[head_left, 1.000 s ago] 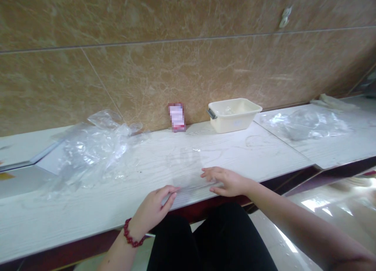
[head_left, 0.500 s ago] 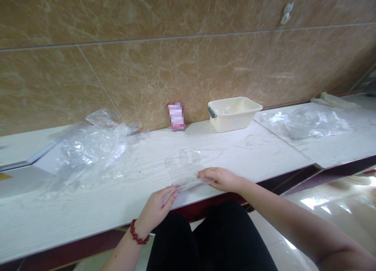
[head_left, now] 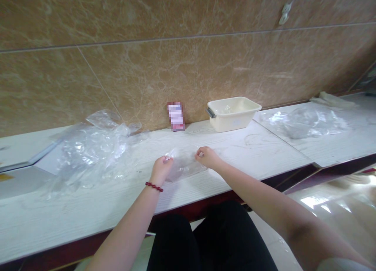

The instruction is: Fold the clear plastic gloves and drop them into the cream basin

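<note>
A clear plastic bag (head_left: 186, 164) lies low over the white table (head_left: 223, 181), stretched between my two hands. My left hand (head_left: 162, 168), with a red bead bracelet at the wrist, is closed on the bag's left side. On the far right corner, my right hand (head_left: 208, 157) pinches the plastic with fingers curled. The film is see-through, so its exact edges are hard to make out.
A crumpled heap of clear plastic bags (head_left: 91, 145) lies to the left. Against the wall stand a phone (head_left: 176, 116), its screen blurred, and a cream plastic bin (head_left: 230, 121). More clear plastic (head_left: 308, 122) lies to the right, near a pale cloth-like item (head_left: 333, 100).
Both hands have moved away from the table's front edge toward the wall. They were at the bag's near edge and now grip it farther back, with fingers closed.
</note>
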Demonstrator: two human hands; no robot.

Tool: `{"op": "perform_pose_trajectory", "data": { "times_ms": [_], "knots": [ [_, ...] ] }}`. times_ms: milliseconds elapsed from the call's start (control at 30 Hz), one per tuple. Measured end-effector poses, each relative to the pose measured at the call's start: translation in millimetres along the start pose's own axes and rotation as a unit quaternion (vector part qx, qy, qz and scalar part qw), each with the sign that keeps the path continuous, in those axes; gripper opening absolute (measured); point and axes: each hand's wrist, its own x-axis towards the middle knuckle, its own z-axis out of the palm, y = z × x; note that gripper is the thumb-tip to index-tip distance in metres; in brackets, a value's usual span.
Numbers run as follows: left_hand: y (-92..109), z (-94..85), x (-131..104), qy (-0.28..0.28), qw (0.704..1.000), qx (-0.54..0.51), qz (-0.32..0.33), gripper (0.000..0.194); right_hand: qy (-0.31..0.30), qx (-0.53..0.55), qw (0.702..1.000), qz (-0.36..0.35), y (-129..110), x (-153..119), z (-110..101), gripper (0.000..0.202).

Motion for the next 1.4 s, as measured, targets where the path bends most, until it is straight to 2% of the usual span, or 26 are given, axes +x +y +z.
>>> {"op": "perform_pose_trajectory", "data": {
  "times_ms": [133, 433, 767, 933, 1100, 1267, 1400],
  "knots": [
    [-1, 8.9, 11, 0.016, 0.998, -0.054, -0.032, 0.03, 0.013, 0.005, 1.0, 0.023, 1, 9, 4, 0.013],
    [3, 22.9, 27, 0.033, 0.995, -0.09, -0.007, 0.029, 0.032, 0.017, 0.998, 0.048, 0, 21, 10, 0.013],
    [3, 21.9, 40, 0.034, 0.995, -0.09, -0.01, 0.021, 0.023, 0.01, 0.997, 0.072, 9, 34, 13, 0.013],
    [-4, 27.0, 53, 0.046, 0.993, -0.107, -0.002, 0.031, 0.003, 0.011, 0.995, 0.099, 10, 40, 14, 0.013],
    [-14, 34.6, 65, 0.051, 0.99, -0.13, -0.002, 0.038, 0.009, 0.013, 0.993, 0.117, 10, 43, 9, 0.016],
    [-14, 35.3, 67, 0.045, 0.989, -0.139, 0.007, 0.033, 0.02, 0.032, 0.992, 0.122, 11, 42, 6, 0.014],
    [-10, 35.5, 66, 0.029, 0.99, -0.134, 0.026, 0.018, 0.046, 0.06, 0.993, 0.096, 13, 44, 8, 0.015]
  ]
}}
